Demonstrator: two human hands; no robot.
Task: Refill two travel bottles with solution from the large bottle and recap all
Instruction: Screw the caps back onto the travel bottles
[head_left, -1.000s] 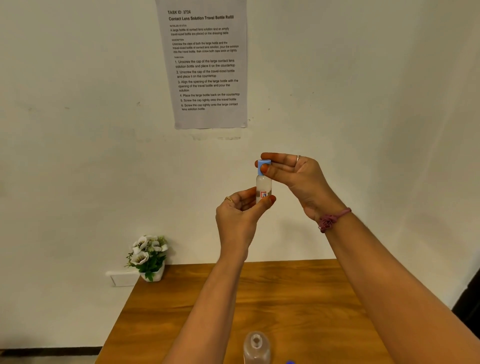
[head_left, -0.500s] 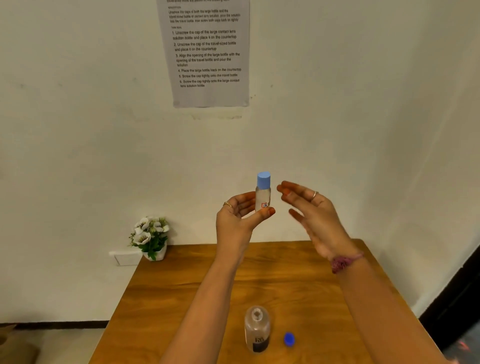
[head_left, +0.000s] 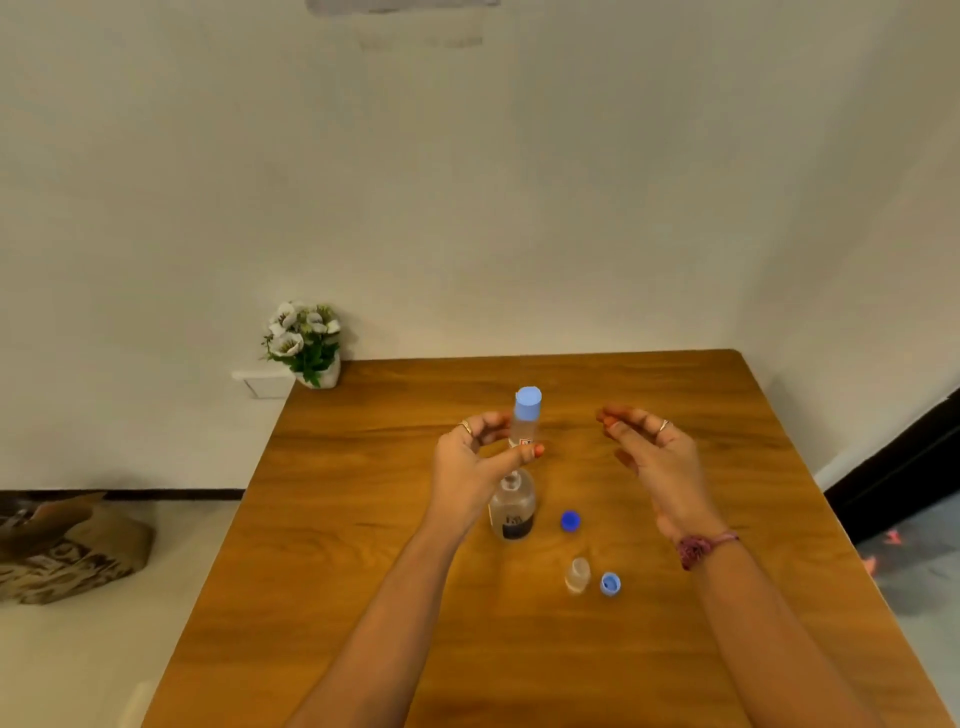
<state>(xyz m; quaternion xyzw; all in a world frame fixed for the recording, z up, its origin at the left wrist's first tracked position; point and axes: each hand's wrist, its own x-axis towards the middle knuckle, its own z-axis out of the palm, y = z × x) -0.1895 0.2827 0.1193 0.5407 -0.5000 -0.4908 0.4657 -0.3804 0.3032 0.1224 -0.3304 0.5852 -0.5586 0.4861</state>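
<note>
My left hand (head_left: 478, 457) holds a small clear travel bottle (head_left: 524, 421) upright above the wooden table (head_left: 363, 519); its light blue cap is on. My right hand (head_left: 654, 447) hovers to the right of it, fingers apart, holding nothing. Just below the left hand stands the large clear bottle (head_left: 511, 506) with a dark label and an uncapped neck. Its dark blue cap (head_left: 570, 520) lies to its right. Nearer to me, a second small travel bottle (head_left: 577, 574) stands uncapped, with its light blue cap (head_left: 610, 583) beside it.
A small white pot of white flowers (head_left: 306, 343) sits at the table's far left corner against the wall. A brown bundle (head_left: 67, 545) lies on the floor to the left. The table's right edge drops to a dark floor.
My right hand let go of the travel bottle's cap and drew away to the right. Both hands came down toward the table as my view tilted downward, revealing the second travel bottle and caps.
</note>
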